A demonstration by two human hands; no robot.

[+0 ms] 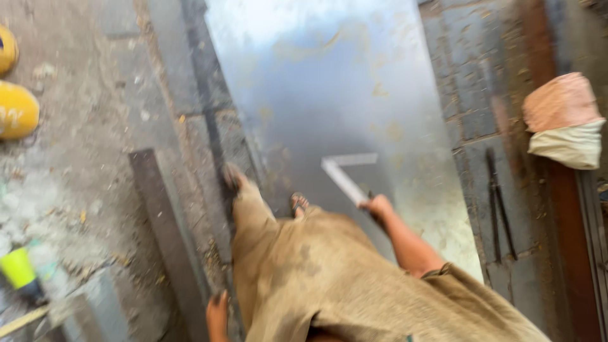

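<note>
Our right hand (378, 206) is clamped on the metal square (345, 174) over the steel sheet (316, 82); its long arm points up-left. Our left hand's (217, 315) grip we cannot tell.

At the right edge, on the rusty brown rail (560, 209), lies a soft sack-like bundle (563, 120), pink on top and pale cream below. At the lower left, on the dusty floor (82, 126), stands a small yellow-green container (19, 269), blurred. No signs or screens show.
</note>
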